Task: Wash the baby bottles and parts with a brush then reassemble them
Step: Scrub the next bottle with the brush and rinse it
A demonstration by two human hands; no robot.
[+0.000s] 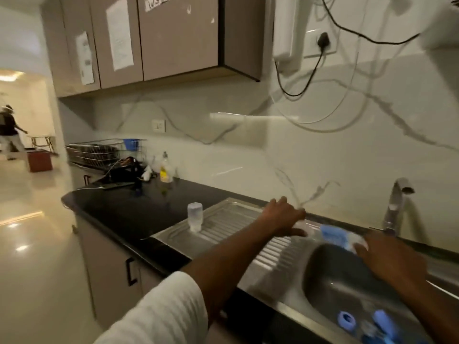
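A clear baby bottle (195, 216) stands upside down on the steel drainboard (223, 219). My left hand (283, 217) reaches over the drainboard's back edge with its fingers spread, near one end of a blurred clear bottle with a blue part (332, 235) that lies at the sink's back rim. My right hand (390, 259) hovers over the sink bowl (330, 269) and its fingertips are at the other end of that bottle. Whether either hand grips it is blurred. A blue ring (346, 319) and another blue part (383, 320) lie in the sink's bottom.
A tap (396, 202) rises at the sink's back right. On the black counter (129, 207) stand a yellow soap bottle (166, 171), a dish rack (99, 152) and dark clutter with cables. Wall cupboards hang above. A person walks in the room at far left.
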